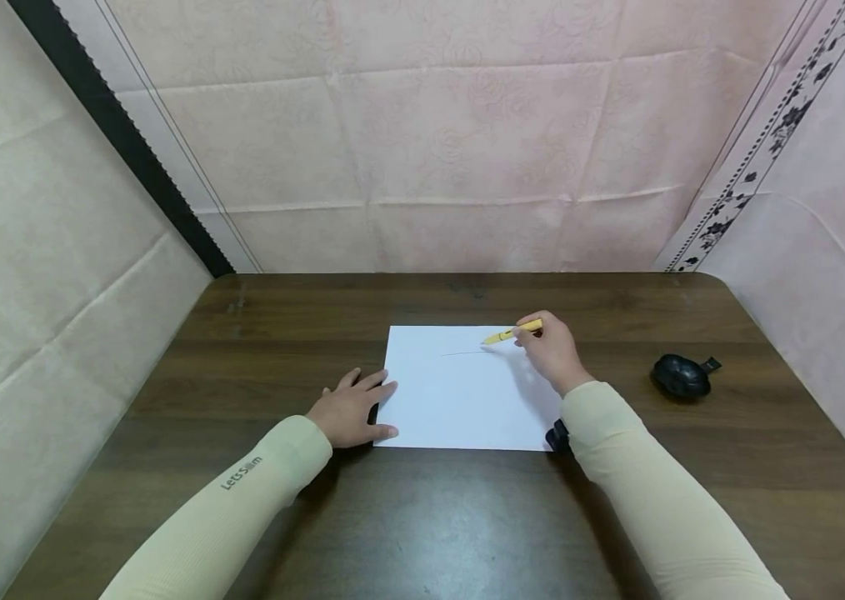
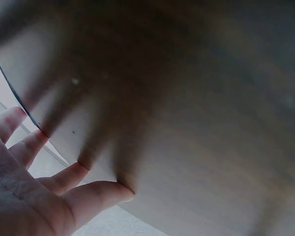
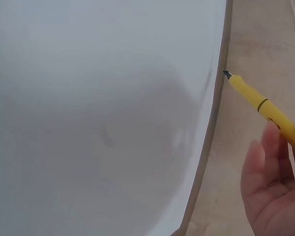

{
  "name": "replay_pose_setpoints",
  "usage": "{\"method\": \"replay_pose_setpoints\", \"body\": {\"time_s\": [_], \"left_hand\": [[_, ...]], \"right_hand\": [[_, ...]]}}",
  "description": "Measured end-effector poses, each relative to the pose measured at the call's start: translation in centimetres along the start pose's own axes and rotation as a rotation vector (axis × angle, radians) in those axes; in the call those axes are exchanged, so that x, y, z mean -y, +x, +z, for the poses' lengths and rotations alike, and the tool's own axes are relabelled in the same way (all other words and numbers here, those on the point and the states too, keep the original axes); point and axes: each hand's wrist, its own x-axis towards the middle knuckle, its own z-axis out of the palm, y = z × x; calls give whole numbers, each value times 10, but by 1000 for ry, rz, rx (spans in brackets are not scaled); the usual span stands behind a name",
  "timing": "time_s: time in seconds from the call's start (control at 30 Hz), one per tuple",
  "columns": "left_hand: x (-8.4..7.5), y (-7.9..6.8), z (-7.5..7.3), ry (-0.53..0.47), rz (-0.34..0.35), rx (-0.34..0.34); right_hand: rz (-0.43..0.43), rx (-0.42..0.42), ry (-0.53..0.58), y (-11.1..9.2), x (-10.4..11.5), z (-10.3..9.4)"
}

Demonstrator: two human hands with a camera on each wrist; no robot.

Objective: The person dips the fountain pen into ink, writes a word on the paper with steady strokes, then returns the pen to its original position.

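Observation:
A white sheet of paper (image 1: 460,400) lies on the brown table, a thin pen line (image 1: 462,353) drawn across its upper part. My right hand (image 1: 552,350) pinches a yellow fountain pen (image 1: 501,337) over the sheet's upper right. The dark nib (image 3: 227,74) points left, close over the paper near the line's right end. At the sheet's left edge rests my left hand (image 1: 351,410), fingers spread and fairly straight, thumb and fingertips on the paper. In the left wrist view, the left fingers (image 2: 64,179) meet their own reflections on the glossy tabletop.
To the right on the table (image 1: 452,517) sits a rounded black object (image 1: 681,377) with a short tab. A black device (image 1: 557,435) is on the right wrist, at the sheet's lower right corner. Pale cloth (image 1: 467,150) hangs behind the table and along both sides.

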Motion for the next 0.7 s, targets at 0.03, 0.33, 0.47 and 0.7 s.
{"method": "replay_pose_setpoints", "body": {"time_s": [0.03,0.33,0.47,0.7], "left_hand": [[0,0,0,0,0,0],[1,0,0,3,0,2],[1,0,0,4,1,2],[1,0,0,7,-2,6]], "right_hand": [[3,-1,8,0,1,1],[8,-11,28,5,4,10],[-6,-19,29,7,4,12],[23,-15,30,12,3,17]]}}
